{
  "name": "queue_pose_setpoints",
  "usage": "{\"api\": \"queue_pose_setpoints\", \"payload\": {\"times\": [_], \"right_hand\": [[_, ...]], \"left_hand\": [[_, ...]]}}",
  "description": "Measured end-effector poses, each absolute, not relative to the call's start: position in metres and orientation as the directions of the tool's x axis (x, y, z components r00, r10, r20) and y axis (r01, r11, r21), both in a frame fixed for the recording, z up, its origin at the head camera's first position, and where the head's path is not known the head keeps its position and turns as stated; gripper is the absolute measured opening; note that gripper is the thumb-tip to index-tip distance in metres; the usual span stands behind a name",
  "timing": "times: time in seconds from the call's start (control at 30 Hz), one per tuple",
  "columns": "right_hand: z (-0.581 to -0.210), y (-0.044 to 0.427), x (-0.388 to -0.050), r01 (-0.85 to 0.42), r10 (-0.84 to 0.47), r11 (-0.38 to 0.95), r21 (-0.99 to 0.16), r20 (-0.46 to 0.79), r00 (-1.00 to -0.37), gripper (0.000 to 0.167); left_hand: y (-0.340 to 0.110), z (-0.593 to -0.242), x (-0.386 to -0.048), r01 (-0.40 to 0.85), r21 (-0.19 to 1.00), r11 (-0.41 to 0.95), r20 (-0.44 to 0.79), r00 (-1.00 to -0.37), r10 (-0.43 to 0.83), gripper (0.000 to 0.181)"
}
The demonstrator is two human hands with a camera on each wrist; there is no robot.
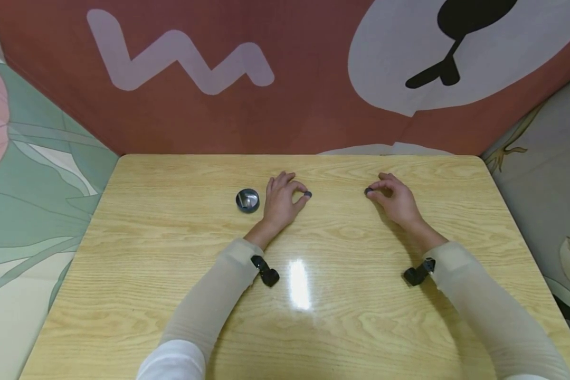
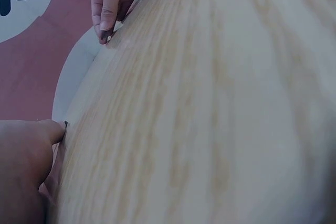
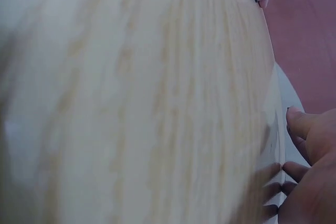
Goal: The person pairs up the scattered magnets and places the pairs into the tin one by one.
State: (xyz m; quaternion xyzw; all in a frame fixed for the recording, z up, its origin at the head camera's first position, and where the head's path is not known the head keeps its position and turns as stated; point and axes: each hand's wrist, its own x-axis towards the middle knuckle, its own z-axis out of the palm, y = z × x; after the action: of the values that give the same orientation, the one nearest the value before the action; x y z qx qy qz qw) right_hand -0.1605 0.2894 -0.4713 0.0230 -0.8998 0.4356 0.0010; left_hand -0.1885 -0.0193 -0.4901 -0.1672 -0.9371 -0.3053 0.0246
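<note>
Stretched forward, well apart, my left hand (image 1: 281, 201) pinches one dark piece (image 1: 307, 194), my right hand (image 1: 400, 202) a second piece (image 1: 368, 190), perhaps round.

In the head view, a wall panel (image 1: 309, 79) is standing behind the table (image 1: 337, 316), spanning the upper frame. Slightly left of centre, a round dish (image 1: 248, 210) is sitting on the table — just left of the left hand (image 1: 282, 201). That hand is holding a first piece (image 1: 307, 195) at its right; the right hand (image 1: 399, 200), right of centre, is holding a second piece (image 1: 368, 190) at its left — bare tabletop is lying between.
</note>
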Motion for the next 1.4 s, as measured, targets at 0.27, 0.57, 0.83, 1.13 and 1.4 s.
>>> {"api": "queue_pose_setpoints", "payload": {"times": [0.27, 0.57, 0.83, 1.13, 1.4], "right_hand": [[-0.466, 0.275, -0.164, -0.104, -0.109, 0.581, -0.808, 0.049, -0.993, 0.024], [-0.463, 0.257, -0.170, -0.118, -0.140, 0.564, -0.817, 0.046, -0.989, 0.023], [-0.467, 0.245, -0.174, -0.134, -0.174, 0.548, -0.826, 0.044, -0.984, 0.022], [-0.468, 0.226, -0.180, -0.137, -0.179, 0.562, -0.815, 0.042, -0.983, 0.021], [-0.466, 0.211, -0.182, -0.148, -0.189, 0.545, -0.825, 0.051, -0.981, 0.019]], "left_hand": [[-0.018, -0.490, -0.189, 0.334, 0.563, 0.756, 0.154, -0.941, 0.301, 0.021], [-0.017, -0.491, -0.190, 0.329, 0.560, 0.761, 0.149, -0.943, 0.298, 0.022], [-0.019, -0.492, -0.188, 0.334, 0.560, 0.759, 0.150, -0.941, 0.304, 0.021], [-0.021, -0.492, -0.189, 0.338, 0.554, 0.761, 0.159, -0.940, 0.302, 0.021], [-0.021, -0.493, -0.189, 0.344, 0.553, 0.759, 0.168, -0.938, 0.303, 0.021]]}}
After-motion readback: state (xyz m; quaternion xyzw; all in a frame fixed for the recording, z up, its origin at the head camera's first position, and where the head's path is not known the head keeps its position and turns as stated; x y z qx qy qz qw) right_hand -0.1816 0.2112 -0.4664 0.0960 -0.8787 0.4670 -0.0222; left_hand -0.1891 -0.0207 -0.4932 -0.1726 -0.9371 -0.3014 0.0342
